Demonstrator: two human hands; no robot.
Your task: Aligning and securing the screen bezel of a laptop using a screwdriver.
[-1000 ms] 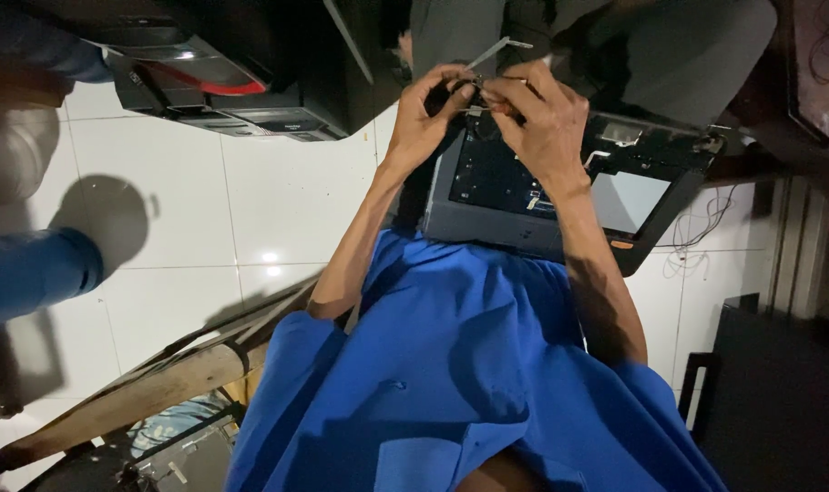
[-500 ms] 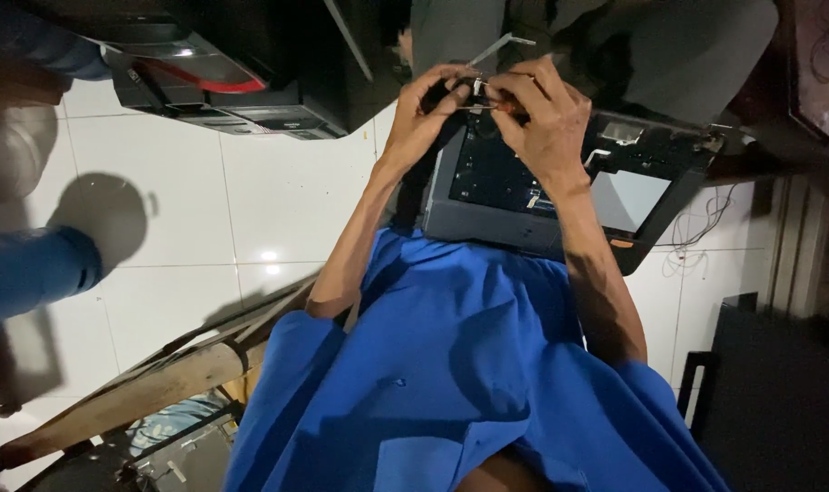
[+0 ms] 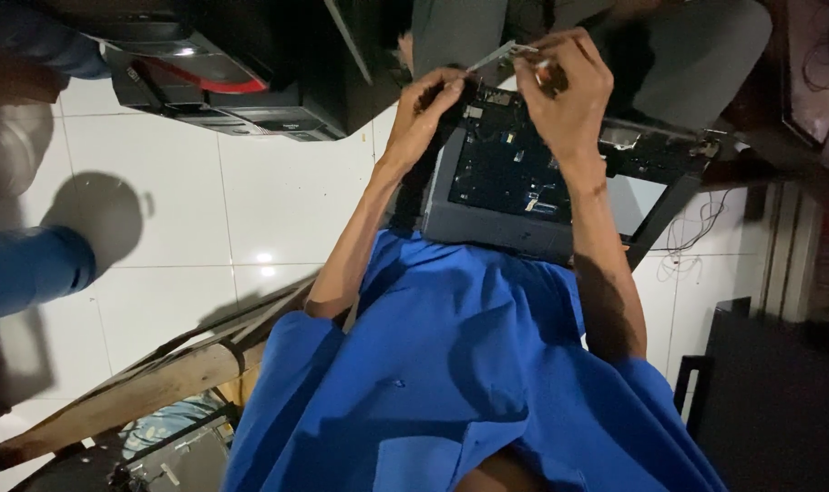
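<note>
White glossy floor tiles lie beside the opened dark grey laptop chassis; above it, left hand and right hand pinch a thin silver metal strip, long axis tilted across.

White tiled floor bears a black machine and wooden plank.

Electronics repair workshop, opened laptop chassis with bare circuit board just below the fingers, dismantled black machine casings left of them, loose cables to their lower right, white tiled floor
</note>
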